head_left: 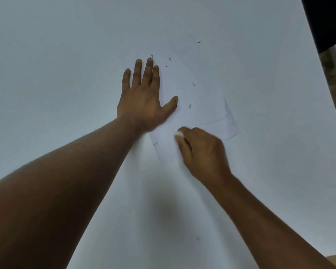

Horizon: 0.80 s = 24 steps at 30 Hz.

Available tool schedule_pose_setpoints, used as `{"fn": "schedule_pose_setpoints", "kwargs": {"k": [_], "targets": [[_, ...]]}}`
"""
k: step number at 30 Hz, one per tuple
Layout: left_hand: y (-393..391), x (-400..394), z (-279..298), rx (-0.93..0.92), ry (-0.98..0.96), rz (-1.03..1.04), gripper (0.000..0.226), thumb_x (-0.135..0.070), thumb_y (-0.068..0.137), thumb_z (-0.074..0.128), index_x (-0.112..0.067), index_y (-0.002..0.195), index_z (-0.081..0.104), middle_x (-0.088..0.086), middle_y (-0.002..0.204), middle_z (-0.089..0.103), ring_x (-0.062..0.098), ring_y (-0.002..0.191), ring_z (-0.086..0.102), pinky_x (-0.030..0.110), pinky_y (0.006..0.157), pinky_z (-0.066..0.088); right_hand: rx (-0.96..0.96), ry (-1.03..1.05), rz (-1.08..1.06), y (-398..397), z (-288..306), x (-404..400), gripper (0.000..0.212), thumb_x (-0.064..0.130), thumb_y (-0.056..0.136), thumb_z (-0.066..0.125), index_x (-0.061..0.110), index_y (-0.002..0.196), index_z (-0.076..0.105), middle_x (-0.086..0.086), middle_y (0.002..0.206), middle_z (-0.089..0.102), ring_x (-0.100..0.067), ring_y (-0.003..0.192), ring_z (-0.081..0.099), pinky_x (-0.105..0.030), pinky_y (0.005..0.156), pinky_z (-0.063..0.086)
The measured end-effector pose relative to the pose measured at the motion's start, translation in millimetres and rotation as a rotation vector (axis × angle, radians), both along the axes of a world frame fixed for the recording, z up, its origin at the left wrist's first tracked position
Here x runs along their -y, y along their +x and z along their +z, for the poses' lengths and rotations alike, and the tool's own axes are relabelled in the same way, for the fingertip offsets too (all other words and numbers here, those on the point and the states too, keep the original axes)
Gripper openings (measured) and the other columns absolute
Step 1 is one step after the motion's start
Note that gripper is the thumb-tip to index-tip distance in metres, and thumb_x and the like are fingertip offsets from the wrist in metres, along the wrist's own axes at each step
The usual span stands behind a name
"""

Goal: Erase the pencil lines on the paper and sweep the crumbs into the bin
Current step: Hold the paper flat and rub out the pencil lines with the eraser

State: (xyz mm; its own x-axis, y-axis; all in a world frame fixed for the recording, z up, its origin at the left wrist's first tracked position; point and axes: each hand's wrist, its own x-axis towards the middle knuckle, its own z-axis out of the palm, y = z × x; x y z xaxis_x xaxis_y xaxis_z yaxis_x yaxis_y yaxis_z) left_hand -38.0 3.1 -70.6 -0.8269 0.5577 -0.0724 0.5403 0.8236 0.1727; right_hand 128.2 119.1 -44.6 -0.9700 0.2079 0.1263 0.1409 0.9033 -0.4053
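Note:
A white sheet of paper lies on a white table, barely standing out from it. Faint pencil lines curve across its right part. My left hand presses flat on the sheet's left side, fingers straight and spread. My right hand grips a small white eraser in its fingertips, tip down on the paper's near part; the hand is blurred. Several dark eraser crumbs lie scattered over the sheet and on the table beyond it. No bin is in view.
The table's right edge runs diagonally at the upper right, with a dark object beyond it. Bare white tabletop spreads to the left and in front of the paper.

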Motion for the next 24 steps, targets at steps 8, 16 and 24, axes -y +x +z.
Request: {"fn": "schedule_pose_setpoints", "kwargs": {"k": [8,16,24], "targets": [[-0.3,-0.4,0.5,0.008,0.001,-0.001,0.095,-0.073,0.097,0.017,-0.007,0.164,0.005,0.009,0.173,-0.006,0.029,0.159,-0.011,0.052,0.128,-0.004,-0.057,0.000,-0.263,-12.5,-0.7,-51.0,0.025,0.031,0.099,0.051,0.017,0.084,0.067,0.006,0.064,0.054,-0.018,0.058,0.052,-0.035,0.057,0.047],[-0.5,0.6,-2.4,0.000,0.019,-0.006,0.086,-0.064,0.102,0.014,-0.006,0.164,0.006,0.010,0.173,-0.006,0.031,0.159,-0.009,0.052,0.128,-0.003,-0.053,-0.058,-0.072,-20.3,-3.8,31.0,0.021,0.027,0.096,0.055,0.016,0.083,0.066,0.000,0.066,0.060,-0.021,0.057,0.056,-0.032,0.053,0.048],[-0.3,0.9,-4.2,-0.003,0.038,-0.020,0.081,-0.059,0.103,0.015,-0.008,0.165,0.003,0.010,0.173,-0.007,0.031,0.159,-0.010,0.052,0.128,-0.003,-0.113,-0.016,-0.330,-24.9,1.1,-20.2,0.026,0.028,0.096,0.051,0.014,0.081,0.068,-0.002,0.064,0.063,-0.024,0.060,0.060,-0.037,0.061,0.049]]}}
